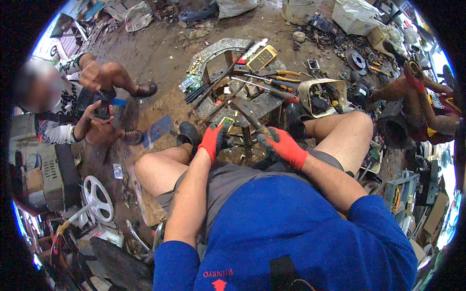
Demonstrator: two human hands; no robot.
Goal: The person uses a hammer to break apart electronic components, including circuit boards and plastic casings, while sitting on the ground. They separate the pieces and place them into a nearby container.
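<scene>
In a red and dark work glove, my left hand is closed on a small green circuit board, held at the near edge of a low work stand. My right hand, gloved alike, grips a long flat-bladed tool. Its dark blade points forward and left over the stand, close to the board; whether they touch I cannot tell. Ahead on the stand lie a screwdriver with a red handle, pliers with orange grips and a yellow multimeter. Small gold-coloured pieces sit at its far left.
A cream bin of scrap parts stands right of the work stand. Another person sits at the left, and another person's limbs show at the right. A white steering wheel and a brake disc lie among the scrap.
</scene>
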